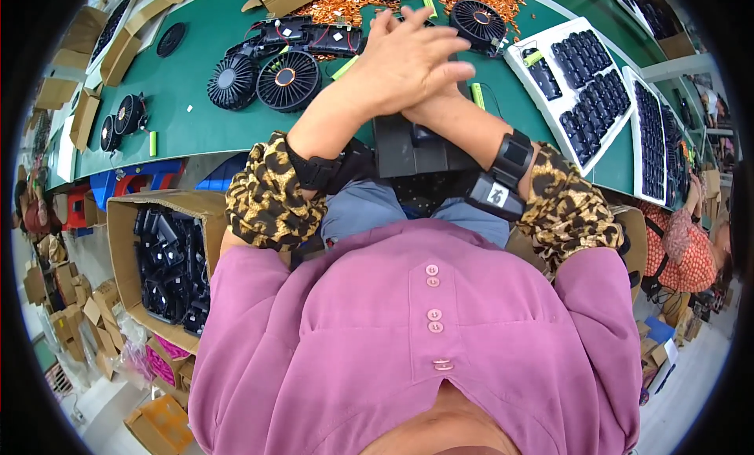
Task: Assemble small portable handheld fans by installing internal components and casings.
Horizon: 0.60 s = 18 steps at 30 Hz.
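Best to part the left hand (408,62), laid flat over the right hand (440,102) with nothing gripped, then steady the black block (408,145) at the green counter (196,109) edge.

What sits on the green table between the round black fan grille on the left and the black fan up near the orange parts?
In the head view, the person's clasped hands fill the stretch between the round black fan grille and the black fan, above a black block.

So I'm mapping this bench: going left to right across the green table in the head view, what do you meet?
Small black fans → green cylinder → two round black fan grilles → clasped hands → round black fan → white trays of black parts.
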Motion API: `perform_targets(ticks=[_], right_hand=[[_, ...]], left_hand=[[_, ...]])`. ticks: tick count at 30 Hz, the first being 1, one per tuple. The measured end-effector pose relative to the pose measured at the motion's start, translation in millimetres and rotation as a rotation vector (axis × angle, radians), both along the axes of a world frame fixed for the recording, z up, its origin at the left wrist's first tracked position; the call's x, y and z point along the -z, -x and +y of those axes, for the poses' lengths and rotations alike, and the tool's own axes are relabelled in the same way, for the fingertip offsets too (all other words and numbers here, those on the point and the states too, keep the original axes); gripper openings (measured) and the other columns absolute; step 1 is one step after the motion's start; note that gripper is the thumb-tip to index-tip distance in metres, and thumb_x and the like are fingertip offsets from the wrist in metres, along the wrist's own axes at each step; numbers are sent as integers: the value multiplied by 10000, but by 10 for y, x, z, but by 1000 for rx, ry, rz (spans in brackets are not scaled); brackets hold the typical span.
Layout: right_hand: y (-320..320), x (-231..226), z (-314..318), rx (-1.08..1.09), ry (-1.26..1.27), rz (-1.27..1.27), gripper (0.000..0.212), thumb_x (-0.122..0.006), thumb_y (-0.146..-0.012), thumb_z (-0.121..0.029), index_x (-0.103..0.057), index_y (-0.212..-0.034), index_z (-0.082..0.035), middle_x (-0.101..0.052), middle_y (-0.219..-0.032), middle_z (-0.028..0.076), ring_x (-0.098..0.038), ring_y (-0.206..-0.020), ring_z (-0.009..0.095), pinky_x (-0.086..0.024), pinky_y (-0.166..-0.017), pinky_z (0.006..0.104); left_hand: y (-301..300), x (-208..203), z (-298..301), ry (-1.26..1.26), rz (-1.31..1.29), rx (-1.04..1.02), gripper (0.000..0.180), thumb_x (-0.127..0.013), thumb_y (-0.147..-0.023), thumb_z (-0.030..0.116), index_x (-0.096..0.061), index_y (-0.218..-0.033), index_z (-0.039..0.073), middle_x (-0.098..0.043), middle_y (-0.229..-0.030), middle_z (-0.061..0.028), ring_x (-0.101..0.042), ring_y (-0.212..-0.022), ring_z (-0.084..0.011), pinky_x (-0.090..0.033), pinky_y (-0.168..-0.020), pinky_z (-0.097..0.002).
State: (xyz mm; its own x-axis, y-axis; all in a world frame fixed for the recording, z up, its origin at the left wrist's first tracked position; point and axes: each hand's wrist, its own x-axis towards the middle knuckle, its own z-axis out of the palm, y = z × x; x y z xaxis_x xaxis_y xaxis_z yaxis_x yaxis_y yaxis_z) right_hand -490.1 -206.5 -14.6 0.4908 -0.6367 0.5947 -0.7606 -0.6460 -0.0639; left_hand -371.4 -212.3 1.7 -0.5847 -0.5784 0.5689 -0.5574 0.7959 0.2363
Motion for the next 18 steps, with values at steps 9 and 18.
perform_targets(ticks=[9, 18], right_hand=[[-96, 129, -24, 10, -19, 49, 410, -568, -809, -239, -572, -1170, -46, -546, -1217, 182, -452, -1188, 366, -358, -974, 499], [-148, 231, -37, -38, -141, 53, 497, -527, -837, -280, -498, -1279, -56, -503, -1293, 188, -412, -1236, 378, -328, -1019, 492]], left_hand=[[-89, 148, 36, -41, -35, 0, 507, -378, -935, 536, -507, -1344, 267, -470, -1386, -77, -287, -1382, -336, -120, -1112, -565], [35, -132, -145, -173, -272, -213, 470, -409, -939, 492, -536, -1321, 250, -533, -1349, -35, -360, -1350, -275, -176, -1091, -559]])
